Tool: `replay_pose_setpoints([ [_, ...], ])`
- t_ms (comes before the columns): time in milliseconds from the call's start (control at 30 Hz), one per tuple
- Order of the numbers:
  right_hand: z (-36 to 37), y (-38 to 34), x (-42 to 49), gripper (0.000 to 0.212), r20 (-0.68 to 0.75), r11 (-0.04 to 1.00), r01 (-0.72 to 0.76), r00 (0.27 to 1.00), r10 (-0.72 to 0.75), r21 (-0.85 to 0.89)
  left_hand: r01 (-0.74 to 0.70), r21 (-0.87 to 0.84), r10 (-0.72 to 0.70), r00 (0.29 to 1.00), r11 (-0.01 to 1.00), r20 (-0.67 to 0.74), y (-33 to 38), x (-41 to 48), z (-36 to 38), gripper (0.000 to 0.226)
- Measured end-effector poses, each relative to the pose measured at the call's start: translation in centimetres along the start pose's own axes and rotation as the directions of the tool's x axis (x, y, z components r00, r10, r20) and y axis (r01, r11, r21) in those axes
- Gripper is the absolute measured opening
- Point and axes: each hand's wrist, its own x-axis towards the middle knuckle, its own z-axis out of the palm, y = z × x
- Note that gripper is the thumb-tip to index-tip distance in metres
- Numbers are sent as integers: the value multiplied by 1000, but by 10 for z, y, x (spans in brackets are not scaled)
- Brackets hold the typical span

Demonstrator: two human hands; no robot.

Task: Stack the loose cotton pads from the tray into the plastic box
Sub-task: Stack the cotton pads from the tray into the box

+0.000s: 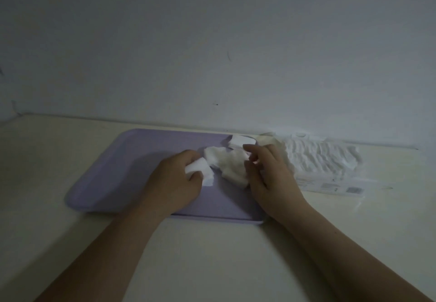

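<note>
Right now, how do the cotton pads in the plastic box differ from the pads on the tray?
The boxed pads stand packed in a neat row; the tray pads lie in a loose, crumpled heap. The left hand grips a few tray pads; it is well clear of the boxed pads. Both are white.

Nothing can be read here. The near side wall of the clear plastic box bears a pale label with faint grey lines of print and two small square patches. All of it is too small, dim and blurred to make out any letter, number or brand.
</note>
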Motion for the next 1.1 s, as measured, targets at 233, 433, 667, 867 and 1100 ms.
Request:
replay_pose_setpoints([
  [233,5,2,-2,32,-25,972,-64,998,60,-227,-403,119,418,893,908,-165,8,-2,7,38],
  [433,0,-10,-5,38,148,978,-123,978,148,-170,-457,164,462,887,874,7,14,-5,20,29],
  [667,-7,-18,-14,51,270,998,-61,961,59,-2,-319,48,321,947,947,-32,15,-12,18,36],
  [867,-4,-10,-13,30,239,989,-104,968,76,107,-342,-44,339,938,939,-68,19,-15,18,35],
  [1100,-5,-8,-14,3,137,960,-190,977,163,206,-443,-10,443,896,896,-3,18,-14,18,24],
])
